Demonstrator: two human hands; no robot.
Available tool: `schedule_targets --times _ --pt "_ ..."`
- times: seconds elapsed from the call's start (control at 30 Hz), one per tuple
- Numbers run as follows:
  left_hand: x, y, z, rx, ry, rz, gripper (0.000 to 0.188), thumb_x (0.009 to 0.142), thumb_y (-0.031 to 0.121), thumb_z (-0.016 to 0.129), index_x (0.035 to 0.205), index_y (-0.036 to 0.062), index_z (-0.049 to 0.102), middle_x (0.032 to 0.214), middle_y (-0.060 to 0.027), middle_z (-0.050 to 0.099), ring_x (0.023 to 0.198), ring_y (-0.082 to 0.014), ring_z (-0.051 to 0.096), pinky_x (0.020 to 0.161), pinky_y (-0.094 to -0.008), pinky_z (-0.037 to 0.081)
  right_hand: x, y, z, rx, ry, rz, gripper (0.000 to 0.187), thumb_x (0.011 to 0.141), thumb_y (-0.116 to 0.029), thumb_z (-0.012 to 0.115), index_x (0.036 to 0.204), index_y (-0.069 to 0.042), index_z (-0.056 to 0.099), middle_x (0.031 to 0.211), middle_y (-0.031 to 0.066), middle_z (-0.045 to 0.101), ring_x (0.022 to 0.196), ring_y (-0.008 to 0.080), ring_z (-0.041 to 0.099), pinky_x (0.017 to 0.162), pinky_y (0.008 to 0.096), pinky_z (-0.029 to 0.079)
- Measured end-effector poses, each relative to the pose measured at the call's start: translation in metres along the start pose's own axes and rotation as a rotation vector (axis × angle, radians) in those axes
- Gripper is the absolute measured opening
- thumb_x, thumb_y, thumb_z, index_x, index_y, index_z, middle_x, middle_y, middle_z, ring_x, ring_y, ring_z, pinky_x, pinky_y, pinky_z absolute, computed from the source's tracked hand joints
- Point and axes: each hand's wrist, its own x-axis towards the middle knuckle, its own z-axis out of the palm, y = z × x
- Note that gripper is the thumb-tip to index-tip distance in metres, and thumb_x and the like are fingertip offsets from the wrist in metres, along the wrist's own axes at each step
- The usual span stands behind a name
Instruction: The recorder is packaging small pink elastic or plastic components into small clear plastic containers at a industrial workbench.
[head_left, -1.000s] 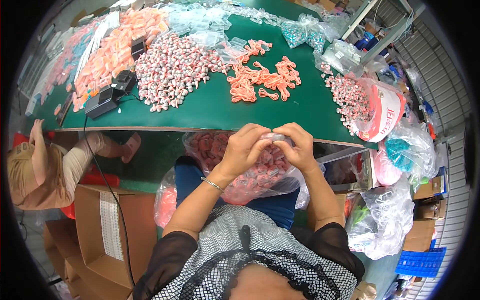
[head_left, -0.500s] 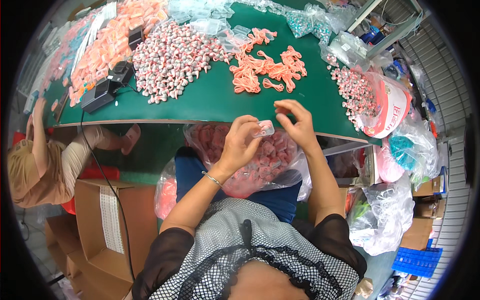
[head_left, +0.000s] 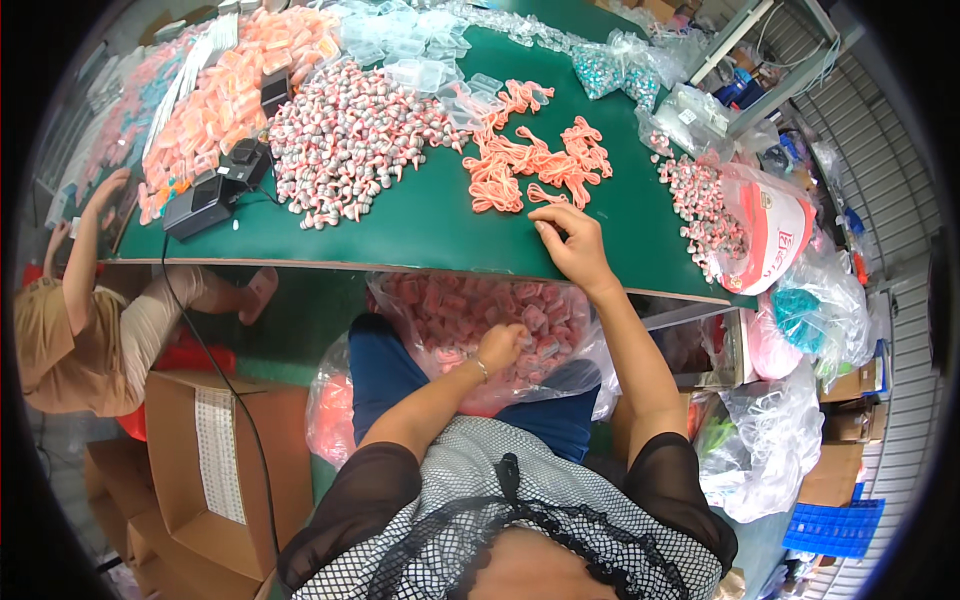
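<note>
Those coral-orange cords [head_left: 538,158] lie on the green table [head_left: 645,205] in a loose, tangled heap, folded into looped bundles, with one small loop [head_left: 545,193] sitting just beside the heap toward the near edge. Down below that edge I can see a clear plastic bag [head_left: 588,350] gaping open, filled with small, boxy, pinkish-red cases [head_left: 440,325] jumbled at all angles, their finer details too small to make out.

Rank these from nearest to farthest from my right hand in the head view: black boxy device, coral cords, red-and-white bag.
Starting from your right hand:
1. Coral cords: just beyond the hand, on the green table.
2. Red-and-white bag: at the table's right end.
3. Black boxy device: far to the left, near the front edge.
</note>
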Motion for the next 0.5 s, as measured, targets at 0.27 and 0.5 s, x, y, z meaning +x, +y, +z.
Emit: schedule_targets --times 0.27,0.5 --pt "0.002 0.018 -0.021 0.105 -0.027 0.024 0.015 0.078 0.015 0.066 0.09 0.0069 0.069 0.091 -0.0196 0.068 0.083 -0.038 0.067 0.075 -0.0479 0.053 0.073 0.018 0.026 -0.098 0.024 -0.061 0.016 0.084 -0.004 0.065 0.1 -0.002 0.07 0.098 0.0129 0.07 0.092 0.0271 0.067 0.079 0.0358 0.052" --pt "-0.006 0.119 -0.134 -0.191 0.08 0.362 0.012 0.084 0.007 0.066 0.094 0.0012 0.067 0.093 -0.0133 0.068 0.088 -0.0303 0.066 0.078 -0.0377 0.054 0.146 0.038 0.08 -0.447 0.062 -0.081 0.024 0.078 -0.019 0.075 0.102 -0.016 0.07 0.114 0.0045 0.063 0.113 0.0296 0.055 0.089 0.0487 0.044"
